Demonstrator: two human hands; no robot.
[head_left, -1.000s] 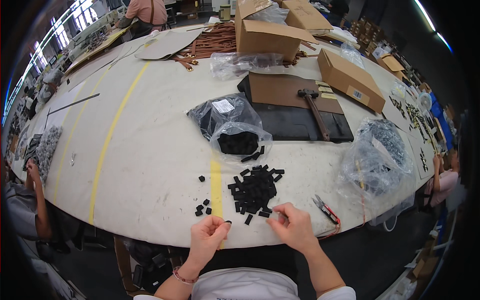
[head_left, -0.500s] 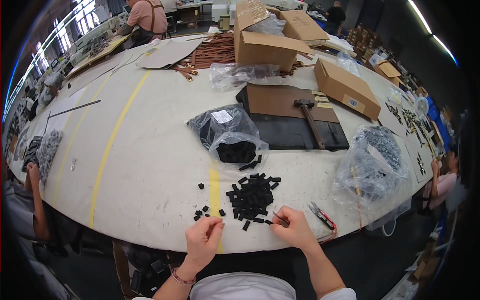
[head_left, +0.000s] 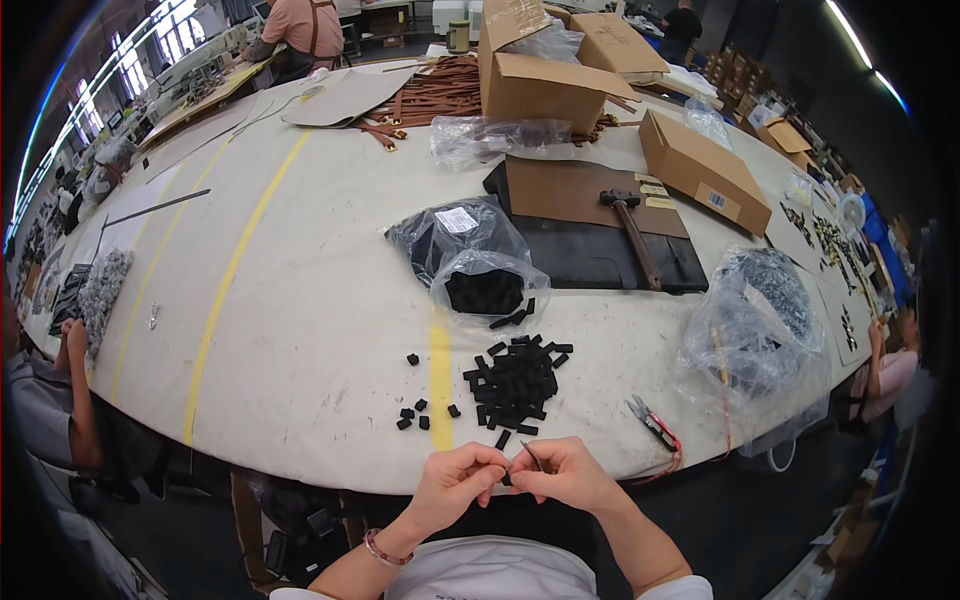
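Observation:
Close together at the table's near edge, both hands work on one small black piece (head_left: 507, 480), mostly hidden by the fingers. My left hand (head_left: 455, 487) pinches it with thumb and forefinger. My right hand (head_left: 568, 478) is closed around a thin metal tool (head_left: 532, 456), its slim end pointing up and left; its kind cannot be made out. Just beyond them lies a pile of small black blocks (head_left: 515, 380). Several smaller black pieces (head_left: 421, 405) are scattered to its left. Thread snips (head_left: 655, 424) with red on the handles rest right of my right hand.
An open clear bag of black blocks (head_left: 470, 255) lies behind the pile. Further back are a hammer (head_left: 632, 235) on a brown-and-black slab, and cardboard boxes (head_left: 705, 170). A crumpled plastic bag (head_left: 755, 325) stands at the right. People sit at both sides.
My hands have come together at the table edge, the left moving right and the right moving slightly left and down. A black piece is now between them. The view has shifted slightly.

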